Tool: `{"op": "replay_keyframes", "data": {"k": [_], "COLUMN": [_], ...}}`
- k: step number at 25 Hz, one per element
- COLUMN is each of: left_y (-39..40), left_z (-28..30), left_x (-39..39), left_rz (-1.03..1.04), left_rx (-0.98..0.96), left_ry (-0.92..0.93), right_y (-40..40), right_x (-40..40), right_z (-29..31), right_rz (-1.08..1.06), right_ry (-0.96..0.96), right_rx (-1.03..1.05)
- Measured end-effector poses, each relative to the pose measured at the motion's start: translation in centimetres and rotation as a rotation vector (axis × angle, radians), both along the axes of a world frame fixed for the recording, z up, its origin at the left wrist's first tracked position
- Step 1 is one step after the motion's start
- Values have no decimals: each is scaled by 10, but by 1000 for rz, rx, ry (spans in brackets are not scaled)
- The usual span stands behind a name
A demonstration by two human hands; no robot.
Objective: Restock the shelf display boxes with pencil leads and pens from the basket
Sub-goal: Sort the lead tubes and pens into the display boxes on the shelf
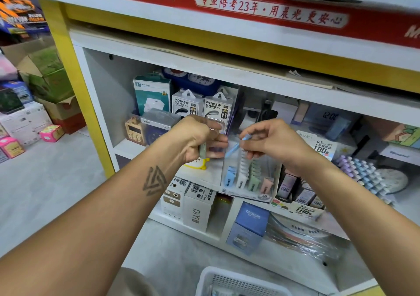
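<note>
The white basket (pixel 229 282) sat nearest, low at the bottom edge of the view on the floor, its contents hard to make out. Above it both forearms reached up to the shelf (pixel 204 173). The left hand (pixel 197 138) had its fingers curled round a small bunch of lead cases, a pale green one (pixel 202 149) showing at the heel of the palm. The right hand (pixel 270 140) pinched a single blue case (pixel 236 146) between thumb and fingertips, tilted with its lower end aimed down at the clear display box (pixel 247 177), just above its rows. The box already held blue, white, green and pink columns (the blue one looked the emptiest). To do it well, the case probably needed matching to the blue column, then turning upright and sliding straight down so the neighbouring white row was not knocked. Behind stood power bank packs (pixel 187 103).
</note>
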State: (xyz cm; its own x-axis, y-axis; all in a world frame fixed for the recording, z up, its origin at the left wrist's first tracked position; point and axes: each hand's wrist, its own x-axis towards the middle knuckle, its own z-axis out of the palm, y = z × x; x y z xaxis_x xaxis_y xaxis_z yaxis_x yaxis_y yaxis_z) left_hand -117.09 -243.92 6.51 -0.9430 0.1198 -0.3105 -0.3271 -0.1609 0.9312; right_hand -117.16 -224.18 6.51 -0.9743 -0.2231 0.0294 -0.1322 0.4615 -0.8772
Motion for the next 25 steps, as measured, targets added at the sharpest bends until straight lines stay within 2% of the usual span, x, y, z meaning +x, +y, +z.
{"op": "replay_keyframes", "data": {"k": [4,6,10,16,22,25], "left_y": [-1,-2,-7,-5,-8,-9], "left_z": [4,8,10,4,3,4], "left_x": [-1,-2,-3,-1,2,2], "left_rz": [28,-18,-40,-38,-29,-16], "left_rx": [-54,-47,16,5,63,52], "left_ry": [-131,-168,-157,-105,-54,-65], "right_y": [6,6,-1,-9,-13,-14], "right_x": [-9,-9,-11,-12,-15,-16], "right_z": [-18,-28,-42,-45,-44,-43], "right_rz": [12,73,91,167,176,163], "right_ry": [224,277,344,345,452,390], "right_rx": [600,765,807,819,974,926]}}
